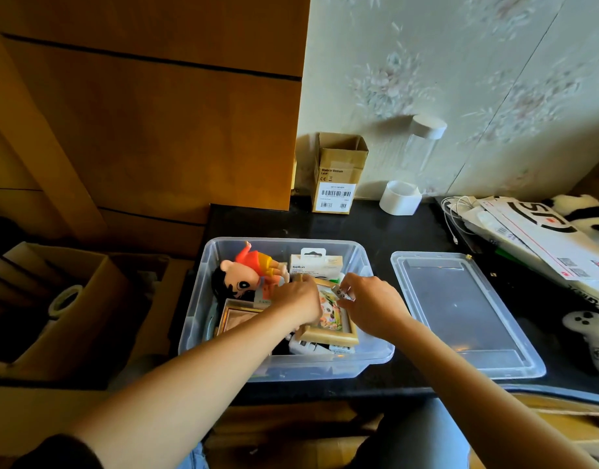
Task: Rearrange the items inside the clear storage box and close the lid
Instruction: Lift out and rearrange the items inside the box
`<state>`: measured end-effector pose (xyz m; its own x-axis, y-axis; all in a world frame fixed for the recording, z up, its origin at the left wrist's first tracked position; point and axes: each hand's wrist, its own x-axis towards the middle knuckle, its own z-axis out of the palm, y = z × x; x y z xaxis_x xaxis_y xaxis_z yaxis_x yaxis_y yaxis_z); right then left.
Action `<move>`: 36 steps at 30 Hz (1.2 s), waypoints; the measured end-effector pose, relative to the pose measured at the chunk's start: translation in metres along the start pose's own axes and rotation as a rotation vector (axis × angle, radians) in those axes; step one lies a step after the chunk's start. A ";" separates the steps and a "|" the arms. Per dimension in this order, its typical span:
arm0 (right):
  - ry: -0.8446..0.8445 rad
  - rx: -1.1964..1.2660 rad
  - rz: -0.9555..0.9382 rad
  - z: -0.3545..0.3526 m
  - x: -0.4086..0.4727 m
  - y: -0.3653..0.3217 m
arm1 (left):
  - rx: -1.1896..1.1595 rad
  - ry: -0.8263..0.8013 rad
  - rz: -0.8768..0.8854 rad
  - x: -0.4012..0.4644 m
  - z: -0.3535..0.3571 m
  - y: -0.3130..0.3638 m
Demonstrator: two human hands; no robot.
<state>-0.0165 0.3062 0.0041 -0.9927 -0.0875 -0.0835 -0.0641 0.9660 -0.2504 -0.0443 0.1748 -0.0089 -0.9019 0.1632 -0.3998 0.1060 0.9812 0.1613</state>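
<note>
- Left hand (300, 301): reaches into the clear storage box (203, 299) near its centre; fingers curled down over the top edge of a gold-framed picture (328, 321), gripping it.
- Right hand (366, 301): over the box at about 3 o'clock from the left hand; thumb and fingertips pinch a small silvery patterned item (342, 294), too small to identify, just above the frame.
- Clear storage box: translucent plastic, open, on the black countertop (376, 228) at the near edge, centre of view.
- Contents: cartoon boy plush (249, 275) in red shirt and yellow shorts, lying at 11 o'clock in the box; white Belkin retail pack (313, 264) upright at 1 o'clock; a second gold frame (237, 316) at 8 o'clock; white and dark items under the held frame at 5 o'clock, unclear.
- Lid (460, 313): clear, flat on the countertop just beside the box, at 3 o'clock from it.
- Surroundings: open cardboard carton with barcode label (337, 177) at 12 o'clock against the wall; clear tube with white cap (423, 143) leaning beside it; white game controller (589, 333) at 3 o'clock beyond the lid; panda plush (582, 211) at 2 o'clock.
</note>
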 end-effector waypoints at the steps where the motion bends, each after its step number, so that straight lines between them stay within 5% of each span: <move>1: -0.003 0.009 0.000 0.001 -0.001 0.001 | -0.005 -0.020 -0.027 0.001 0.003 0.001; 7: 0.004 0.039 -0.001 0.002 -0.004 0.001 | -0.245 0.193 -0.019 0.004 0.024 -0.002; 11: -0.002 0.030 -0.002 -0.002 -0.005 -0.001 | -0.336 0.059 -0.220 0.012 0.008 0.001; 14: -0.057 0.010 -0.015 -0.009 -0.005 0.000 | -0.299 0.080 -0.062 0.013 -0.001 -0.001; 27: -0.769 -0.424 -0.249 0.017 0.012 -0.013 | -0.525 0.239 0.323 0.001 -0.044 -0.070; 36: -0.825 -0.560 -0.277 0.045 0.021 -0.015 | -0.919 0.232 0.298 0.010 -0.037 -0.094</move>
<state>-0.0322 0.2792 -0.0369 -0.5701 -0.2598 -0.7794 -0.5280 0.8427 0.1052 -0.0786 0.0803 0.0057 -0.9611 0.2700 -0.0583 0.0649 0.4259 0.9024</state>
